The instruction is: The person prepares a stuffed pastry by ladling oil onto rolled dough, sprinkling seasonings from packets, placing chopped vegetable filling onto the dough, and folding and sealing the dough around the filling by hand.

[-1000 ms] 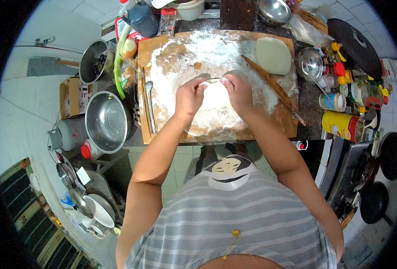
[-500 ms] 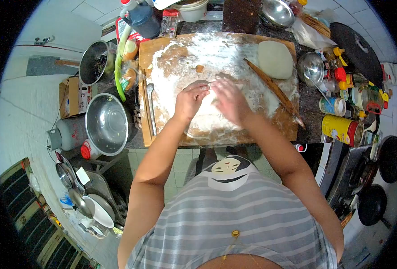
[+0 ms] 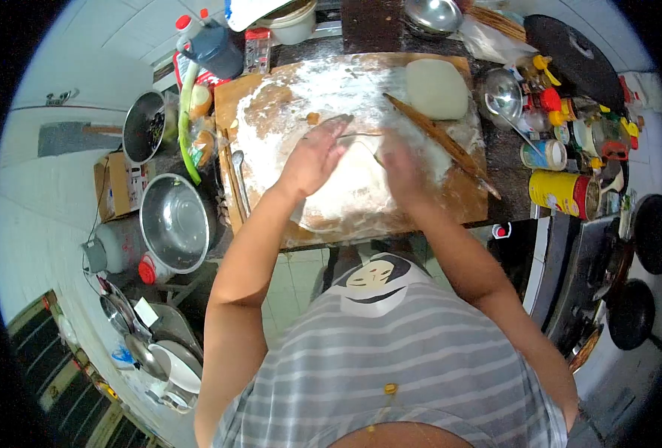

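A pale, floury sheet of dough [image 3: 355, 179] lies on the floured wooden board [image 3: 271, 89], between my two hands. My left hand [image 3: 312, 158] is at its left side, fingers stretched forward and thumb apart. At the sheet's right side my right hand [image 3: 406, 168] is smeared by motion, so its fingers cannot be made out. A thin dark line shows between the hands at the sheet's far edge; I cannot tell what it is. To the right lies a tapered wooden rolling pin [image 3: 443, 142], near a thick rounded block of dough [image 3: 437, 89].
A spoon [image 3: 240, 179] and thin sticks lie along the board's left edge. Left of it stand a large metal bowl [image 3: 175, 224], a dark-filled pot [image 3: 144, 127] and a green onion [image 3: 187, 123]. A metal bowl [image 3: 501, 93], jars and a yellow can [image 3: 559, 194] crowd the right.
My hands have moved apart, the right one still blurred. More of the dough sheet shows between them. The whole view has shifted slightly.
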`<state>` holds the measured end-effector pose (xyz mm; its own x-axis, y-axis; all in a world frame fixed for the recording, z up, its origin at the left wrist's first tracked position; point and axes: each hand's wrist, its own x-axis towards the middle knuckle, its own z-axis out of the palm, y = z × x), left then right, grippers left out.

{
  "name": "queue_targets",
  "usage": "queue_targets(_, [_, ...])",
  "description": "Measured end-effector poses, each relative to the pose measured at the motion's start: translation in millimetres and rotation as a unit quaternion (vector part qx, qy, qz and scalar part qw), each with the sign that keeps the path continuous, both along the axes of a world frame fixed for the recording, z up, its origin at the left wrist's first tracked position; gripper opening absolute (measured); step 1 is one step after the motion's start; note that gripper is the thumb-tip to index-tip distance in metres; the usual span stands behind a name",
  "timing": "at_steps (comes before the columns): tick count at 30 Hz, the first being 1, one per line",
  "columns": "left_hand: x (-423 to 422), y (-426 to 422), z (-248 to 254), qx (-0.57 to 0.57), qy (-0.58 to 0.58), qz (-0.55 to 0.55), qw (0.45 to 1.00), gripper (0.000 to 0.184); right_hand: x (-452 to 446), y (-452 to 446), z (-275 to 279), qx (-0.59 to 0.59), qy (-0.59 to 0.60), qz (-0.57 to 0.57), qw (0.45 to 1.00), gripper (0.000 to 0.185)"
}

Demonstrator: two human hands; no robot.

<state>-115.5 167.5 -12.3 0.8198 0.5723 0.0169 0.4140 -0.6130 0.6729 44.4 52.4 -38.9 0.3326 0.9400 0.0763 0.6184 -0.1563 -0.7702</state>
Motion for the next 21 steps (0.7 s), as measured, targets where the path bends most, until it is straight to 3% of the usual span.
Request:
queue_targets(2, [10.0, -13.3, 8.7, 0.142, 0.042, -0.073, 0.986, 0.06, 24.3, -30.6, -17.0, -0.061, 0.177, -0.181, 0.965, 0.037])
queue_targets(3, [13.3, -20.2, 12.0, 0.149, 0.134, -0.103, 0.974, 0.073, 26.2, -41.0, -21.2, -0.116, 0.269, -0.198, 0.935, 0.034])
queue_targets(5, [19.9, -24.4, 10.4, 0.199, 0.142, -0.134, 0.96, 0.077, 25.8, -54.4, -17.3, -0.215, 0.443, -0.222, 0.842, 0.03])
queue_targets(7, [26.0, -26.1, 6.5, 0.252, 0.163, -0.155, 0.941, 0.081, 17.1, -54.2, -19.5, -0.175, 0.526, -0.257, 0.792, 0.026])
queue_targets(9, [27.7, -27.2, -0.5, 0.223, 0.18, -0.16, 0.945, 0.08, -0.6, -41.3, -7.1, -0.126, 0.6, -0.329, 0.718, 0.019])
queue_targets(15, [25.0, -24.4, -5.6, 0.167, 0.132, -0.161, 0.964, 0.07, -24.5, -9.2, -17.1, -0.038, 0.599, -0.474, 0.644, 0.016])
queue_targets(18, [21.4, -24.5, -11.0, 0.17, 0.082, -0.158, 0.969, 0.056, -27.7, 2.7, 2.6, -0.096, 0.603, -0.454, 0.649, 0.016])
queue_targets(21, [18.8, -23.3, -15.4, 0.168, 0.052, -0.16, 0.971, 0.044, -26.7, 6.0, -11.6, -0.065, 0.647, -0.441, 0.619, 0.017])
